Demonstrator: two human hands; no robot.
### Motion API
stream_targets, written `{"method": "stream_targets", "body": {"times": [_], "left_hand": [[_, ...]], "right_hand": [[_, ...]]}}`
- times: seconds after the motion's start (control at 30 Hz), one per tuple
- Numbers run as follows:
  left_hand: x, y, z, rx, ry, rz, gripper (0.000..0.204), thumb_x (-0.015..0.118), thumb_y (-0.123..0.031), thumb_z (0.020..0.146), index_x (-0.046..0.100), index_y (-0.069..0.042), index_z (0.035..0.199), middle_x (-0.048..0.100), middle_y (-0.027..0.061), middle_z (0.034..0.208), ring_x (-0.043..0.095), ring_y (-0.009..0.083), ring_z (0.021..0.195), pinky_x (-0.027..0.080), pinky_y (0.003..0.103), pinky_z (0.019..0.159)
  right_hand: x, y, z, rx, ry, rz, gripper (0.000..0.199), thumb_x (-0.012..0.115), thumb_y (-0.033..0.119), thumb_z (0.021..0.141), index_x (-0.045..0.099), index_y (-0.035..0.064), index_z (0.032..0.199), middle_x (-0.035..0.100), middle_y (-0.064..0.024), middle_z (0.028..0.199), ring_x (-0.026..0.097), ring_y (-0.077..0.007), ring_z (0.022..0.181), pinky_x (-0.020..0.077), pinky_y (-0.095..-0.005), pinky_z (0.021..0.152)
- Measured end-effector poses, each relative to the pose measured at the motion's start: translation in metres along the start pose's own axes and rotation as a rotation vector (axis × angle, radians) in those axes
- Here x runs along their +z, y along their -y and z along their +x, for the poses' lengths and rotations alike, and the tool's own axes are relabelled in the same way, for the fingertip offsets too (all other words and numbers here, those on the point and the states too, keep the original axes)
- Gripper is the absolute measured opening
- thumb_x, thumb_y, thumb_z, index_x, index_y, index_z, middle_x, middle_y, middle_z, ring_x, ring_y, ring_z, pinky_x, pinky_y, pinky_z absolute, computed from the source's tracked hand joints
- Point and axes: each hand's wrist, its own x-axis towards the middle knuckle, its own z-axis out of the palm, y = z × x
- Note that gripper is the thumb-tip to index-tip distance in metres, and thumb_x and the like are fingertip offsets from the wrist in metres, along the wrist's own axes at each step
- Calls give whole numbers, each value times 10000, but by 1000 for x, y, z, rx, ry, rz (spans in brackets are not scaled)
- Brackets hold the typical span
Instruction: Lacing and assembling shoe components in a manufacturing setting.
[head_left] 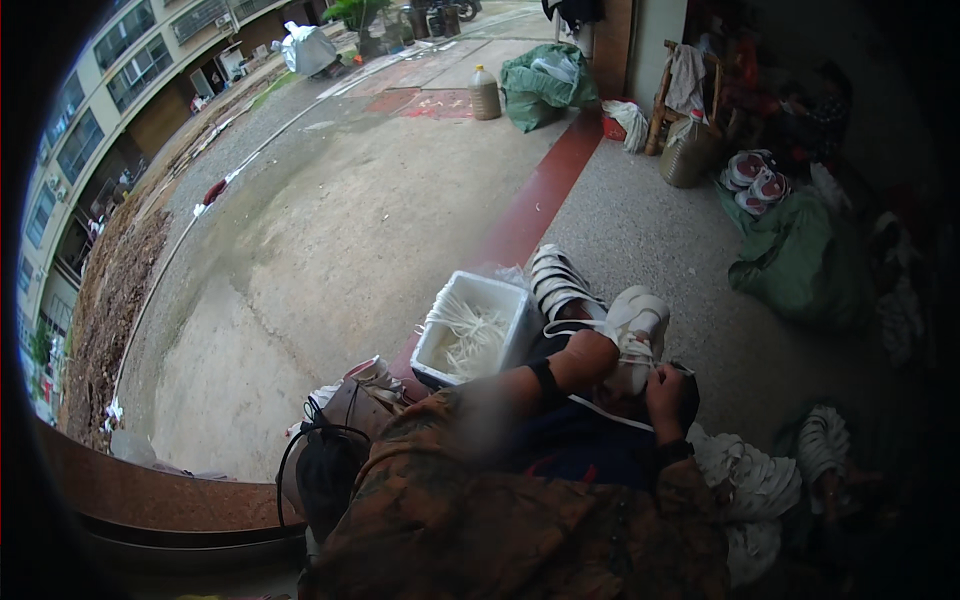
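Observation:
A white sneaker [640, 318] is held over my lap, with a white shoelace [578, 322] threaded through it and looping out to the left. My left hand [592, 358] is curled against the sneaker's left side; its fingertips are hidden. On the other side, my right hand [664, 398] pinches a length of the lace close to the shoe's opening. Left of my hands stands a white foam box [428, 345] holding a tangle of white laces [470, 335]. A row of nested white shoes [560, 280] lies just beyond the sneaker.
More white shoes [745, 475] are heaped at my right. Green sacks [805, 260] and a bamboo chair [660, 105] stand at the far right. Ahead are another green sack [545, 90] and a plastic jug [485, 95]. A dark bag [330, 460] sits at my left.

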Motion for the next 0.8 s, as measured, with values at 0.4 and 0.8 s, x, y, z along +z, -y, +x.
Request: {"method": "stream_targets", "body": {"times": [0.4,0.8], "left_hand": [[52,38,-4,-363,-301,-1628,129,632,-131,836,627,-23,767,555,-24,648,472,48,541,363,187,484],[67,42,6,-374,-654,-1829,62,638,-40,797,593,-11,766,603,40,661,554,92,559,433,221,507]], "right_hand": [[19,55,21,-203,261,79,78,599,88,758,579,28,803,588,-191,863,591,-371,804,483,-432,688],[17,74,15,-345,111,-275,113,627,126,716,586,48,787,570,-161,788,557,-328,837,478,-420,709]]}}
